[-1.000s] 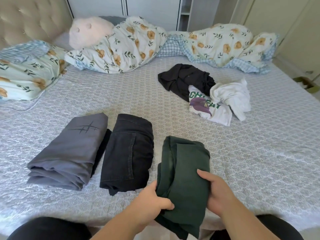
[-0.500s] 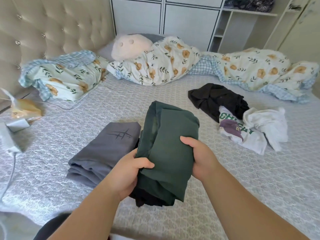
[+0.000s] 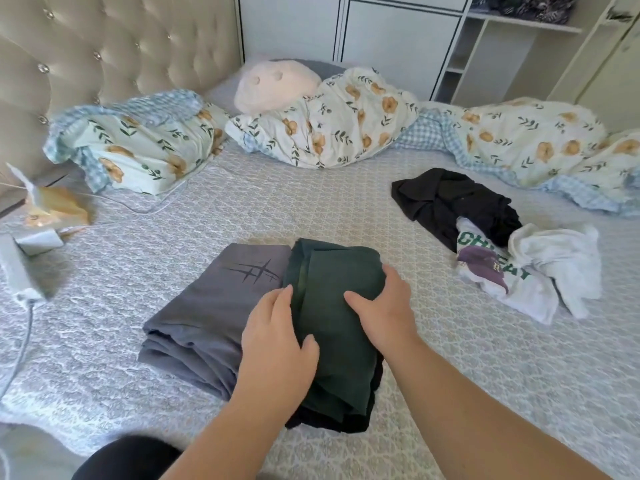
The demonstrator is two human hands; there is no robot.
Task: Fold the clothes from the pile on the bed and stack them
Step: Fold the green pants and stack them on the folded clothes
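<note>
Green garment set down on the black one, both hands settling it.

The folded green garment (image 3: 332, 327), held up in the air half a second ago, now lies at the lower centre of the frame on top of the folded black garment (image 3: 332, 422), whose edge shows under its near end. The left hand (image 3: 277, 341) rests on its left edge with fingers spread and nearly straight; the right hand (image 3: 384, 306) lies on its right side, fingers loosely bent, pinching nothing that can be made out. The folded grey garment (image 3: 207, 320) lies touching its left side. So a stack has begun. On the bed (image 3: 242, 216), at the right of the frame, the pile (image 3: 491, 244) of black and white clothes waits unfolded.
</note>
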